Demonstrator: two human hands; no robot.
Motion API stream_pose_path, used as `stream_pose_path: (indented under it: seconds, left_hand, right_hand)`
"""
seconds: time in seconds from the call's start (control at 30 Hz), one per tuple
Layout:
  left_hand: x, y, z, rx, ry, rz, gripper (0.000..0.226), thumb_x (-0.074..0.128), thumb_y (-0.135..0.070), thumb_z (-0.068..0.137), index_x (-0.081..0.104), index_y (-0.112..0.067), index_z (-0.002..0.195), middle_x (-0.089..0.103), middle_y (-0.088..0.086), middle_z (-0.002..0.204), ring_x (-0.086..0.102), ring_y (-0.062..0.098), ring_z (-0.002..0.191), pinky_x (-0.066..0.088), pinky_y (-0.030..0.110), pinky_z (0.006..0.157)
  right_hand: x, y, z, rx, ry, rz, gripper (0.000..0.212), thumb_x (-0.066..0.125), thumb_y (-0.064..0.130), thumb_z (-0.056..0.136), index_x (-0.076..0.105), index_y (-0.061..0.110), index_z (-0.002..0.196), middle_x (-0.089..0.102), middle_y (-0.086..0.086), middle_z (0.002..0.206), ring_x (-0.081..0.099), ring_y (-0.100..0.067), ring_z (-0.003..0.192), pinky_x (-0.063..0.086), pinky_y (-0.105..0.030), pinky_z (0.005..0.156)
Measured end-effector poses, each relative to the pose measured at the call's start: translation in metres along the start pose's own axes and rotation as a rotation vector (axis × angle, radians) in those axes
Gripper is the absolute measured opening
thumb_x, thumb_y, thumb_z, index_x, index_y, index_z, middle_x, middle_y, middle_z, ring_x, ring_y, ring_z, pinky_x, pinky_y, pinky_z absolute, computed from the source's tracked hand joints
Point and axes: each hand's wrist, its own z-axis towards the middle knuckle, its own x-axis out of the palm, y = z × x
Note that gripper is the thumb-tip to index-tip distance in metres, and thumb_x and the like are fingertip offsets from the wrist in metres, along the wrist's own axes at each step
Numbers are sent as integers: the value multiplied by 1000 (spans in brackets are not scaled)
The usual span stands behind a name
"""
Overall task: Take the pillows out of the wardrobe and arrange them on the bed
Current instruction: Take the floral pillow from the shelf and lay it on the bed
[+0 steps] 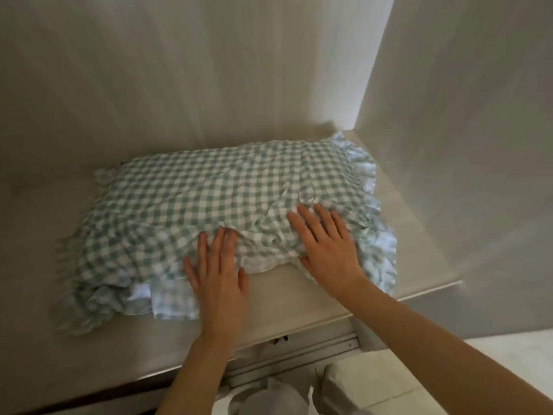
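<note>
No text, label, brand, number or sign can be read anywhere in this view.
</note>
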Motion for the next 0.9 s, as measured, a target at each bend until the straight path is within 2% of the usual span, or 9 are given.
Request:
stream_pose_path:
  seconds: [0.1,0.23,0.4,0.5,0.57,0.63,0.77,0.83,0.9]
  left_hand:
    - [11,-3,9,-28,-44,99,78,78,-10,74,42,-18,142,45,4,148,29,30,142,16,62,113]
    - [12,-6,19,-65,-176,132,50,83,-4,63,68,-14,110,67,3,112,45,28,123,26,55,103]
    - [11,-6,24,-32,-242,159,26,78,3,63,71,-16,79,67,-3,80,49,19,105,22,38,91]
    - [9,-8,23,-5,-256,171,26,74,4,61,70,-17,75,65,-6,75,51,16,100,17,32,89]
    - [3,-12,22,15,-277,154,25,71,4,62,71,-18,74,65,-7,73,53,15,98,17,31,91]
    - [-7,-18,23,35,-306,132,22,69,1,65,71,-19,74,64,-8,72,53,13,95,16,29,95]
    - [-44,-36,39,81,-402,72,16,70,-3,67,70,-18,72,66,-8,73,56,13,90,19,35,95]
    - [-70,-51,55,119,-443,49,16,72,-3,67,69,-18,71,66,-7,73,58,15,86,21,38,96]
    - [-98,-69,72,180,-460,48,13,73,-6,69,69,-18,70,65,-7,71,59,16,81,24,42,98]
  right_hand:
    - [6,-16,5,-64,-61,-24,78,79,26,73,45,16,142,51,-7,142,45,-36,131,33,-52,111]
    - [16,-22,9,-104,-168,-15,56,71,18,76,56,18,130,59,-5,132,50,-36,123,31,-50,106]
    - [10,-20,11,-101,-168,75,41,42,20,82,62,20,118,64,-1,124,56,-36,117,31,-48,101]
    - [6,-25,12,-129,-173,93,39,56,17,78,62,20,116,65,-1,120,56,-35,114,32,-48,98]
    - [1,-30,11,-135,-160,123,53,75,19,67,61,20,118,64,-2,120,51,-31,114,31,-48,98]
    - [-10,-36,11,-141,-166,163,67,84,25,59,58,20,121,62,-3,122,45,-28,116,30,-47,99]
    - [-56,-33,17,-134,-289,237,73,75,25,68,48,19,135,50,-8,140,39,-32,128,27,-51,107]
    - [-87,-23,25,-157,-371,266,67,67,17,74,45,19,138,46,-9,144,34,-35,133,26,-57,107]
    - [-117,-12,32,-221,-435,304,52,63,17,79,54,19,131,48,-8,143,33,-35,135,26,-60,107]
